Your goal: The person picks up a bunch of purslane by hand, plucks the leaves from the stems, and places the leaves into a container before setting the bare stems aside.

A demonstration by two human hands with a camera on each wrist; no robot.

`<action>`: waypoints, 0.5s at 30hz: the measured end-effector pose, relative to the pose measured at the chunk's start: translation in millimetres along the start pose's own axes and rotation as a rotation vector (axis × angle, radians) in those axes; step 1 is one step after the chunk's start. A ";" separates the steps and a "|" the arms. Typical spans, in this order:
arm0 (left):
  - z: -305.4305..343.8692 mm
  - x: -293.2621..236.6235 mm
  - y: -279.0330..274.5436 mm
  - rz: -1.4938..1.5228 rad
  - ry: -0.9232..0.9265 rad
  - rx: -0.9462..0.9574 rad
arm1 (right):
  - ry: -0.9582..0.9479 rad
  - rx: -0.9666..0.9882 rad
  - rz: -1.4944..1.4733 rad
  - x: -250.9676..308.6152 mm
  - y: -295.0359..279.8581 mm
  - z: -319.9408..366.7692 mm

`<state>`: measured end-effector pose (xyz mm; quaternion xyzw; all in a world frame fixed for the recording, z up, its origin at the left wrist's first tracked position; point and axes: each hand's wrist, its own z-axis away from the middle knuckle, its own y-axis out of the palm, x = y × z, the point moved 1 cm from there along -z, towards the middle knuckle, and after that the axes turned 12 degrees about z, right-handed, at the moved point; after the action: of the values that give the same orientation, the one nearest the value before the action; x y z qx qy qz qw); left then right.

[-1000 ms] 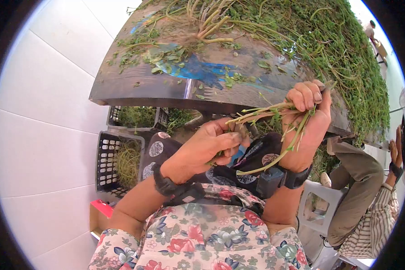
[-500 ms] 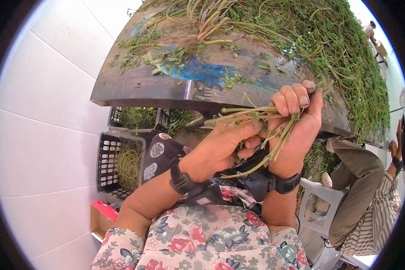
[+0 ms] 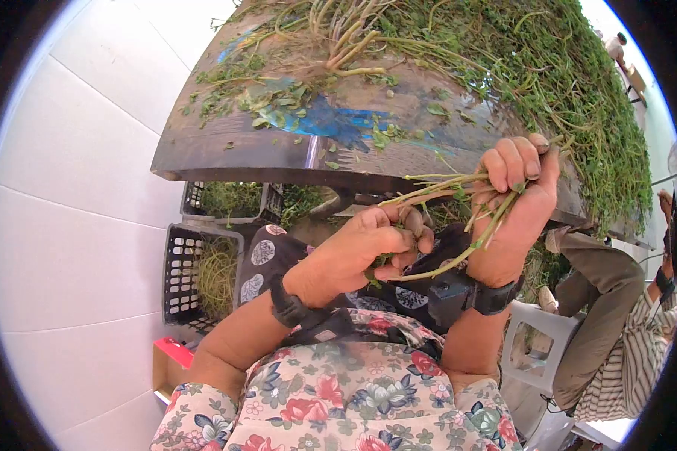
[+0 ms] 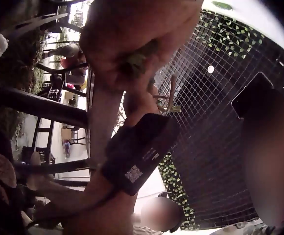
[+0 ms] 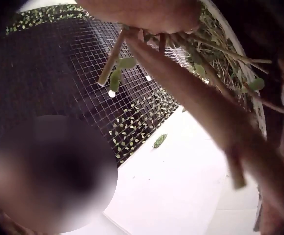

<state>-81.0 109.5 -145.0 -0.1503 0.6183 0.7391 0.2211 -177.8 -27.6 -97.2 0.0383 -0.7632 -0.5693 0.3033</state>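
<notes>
In the head view my right hand (image 3: 515, 180) is raised at the table's near edge, its fingers curled round a small bunch of plant stems (image 3: 447, 188). The stems point left, mostly bare with a few small leaves, and one longer stem bends down toward the left hand. Seen from the right wrist, a thick stem (image 5: 191, 93) crosses close to the camera below the fingers. My left hand (image 3: 357, 252) is just left of the stem ends, fingers curled. Green leaves (image 4: 137, 63) show between its fingers and thumb in the left wrist view.
A table (image 3: 226, 150) carries a big heap of leafy greens (image 3: 579, 120) at right and a bundle of stems (image 3: 353, 49) at the back. Black crates (image 3: 184, 278) with plants stand below left. A seated person's leg (image 3: 602, 293) and a grey stool (image 3: 541, 342) are at right.
Half a second ago the hands came together, the left overlapping the stems. Since then the left hand has drawn back left and down, and the right hand has shifted right with the stems.
</notes>
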 end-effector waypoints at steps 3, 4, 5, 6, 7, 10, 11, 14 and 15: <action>-1.1 -0.1 0.6 -0.038 0.059 -0.099 | 0.029 -0.013 -0.029 -5.2 -1.9 1.1; -0.6 -0.9 0.3 -0.040 0.067 -0.123 | 0.027 -0.017 -0.014 -6.3 -1.3 1.6; 0.2 -1.9 -0.2 -0.041 0.074 -0.147 | 0.025 -0.022 0.001 -6.9 -0.9 2.0; 0.6 -2.4 -0.4 -0.041 0.082 -0.171 | 0.022 -0.023 0.030 -7.1 -0.7 2.3; 0.8 -1.8 0.2 -0.048 0.102 -0.160 | 0.019 -0.023 0.058 -7.3 -0.5 2.4; 1.2 -0.7 1.8 -0.045 0.139 -0.146 | 0.029 -0.049 0.106 -10.0 1.4 4.3; 0.7 -1.2 2.1 -0.028 0.137 -0.150 | 0.033 -0.062 0.115 -10.8 2.0 5.1; -2.7 2.8 -5.8 0.084 0.138 -0.143 | 0.033 -0.045 0.128 -11.6 1.5 5.6; -3.8 3.9 -7.3 0.131 0.141 -0.139 | 0.039 -0.048 0.141 -11.4 2.0 6.1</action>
<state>-80.7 107.3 -153.9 -0.1760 0.5882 0.7805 0.1173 -171.1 -17.2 -101.3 -0.0116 -0.7441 -0.5638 0.3583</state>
